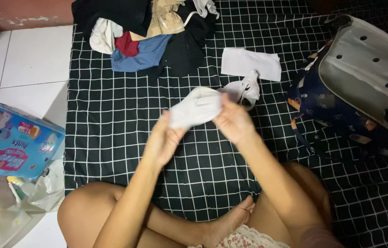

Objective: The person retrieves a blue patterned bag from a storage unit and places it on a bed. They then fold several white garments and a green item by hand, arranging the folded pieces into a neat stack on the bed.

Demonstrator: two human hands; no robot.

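Observation:
I sit cross-legged on a black mattress with a white grid pattern (111,138). Both hands hold a small white garment (196,108) in the air above it. My left hand (164,140) grips its lower left end. My right hand (233,120) grips its right side. White straps of the garment (249,89) trail down onto the mattress behind my right hand. A folded white cloth (251,63) lies flat just beyond.
A heap of mixed clothes (143,36) in black, blue, red, beige and white sits at the far edge. A navy and grey backpack (359,92) lies at the right. A blue diaper pack (10,140) and plastic bags (42,188) rest on the white tiled floor at left.

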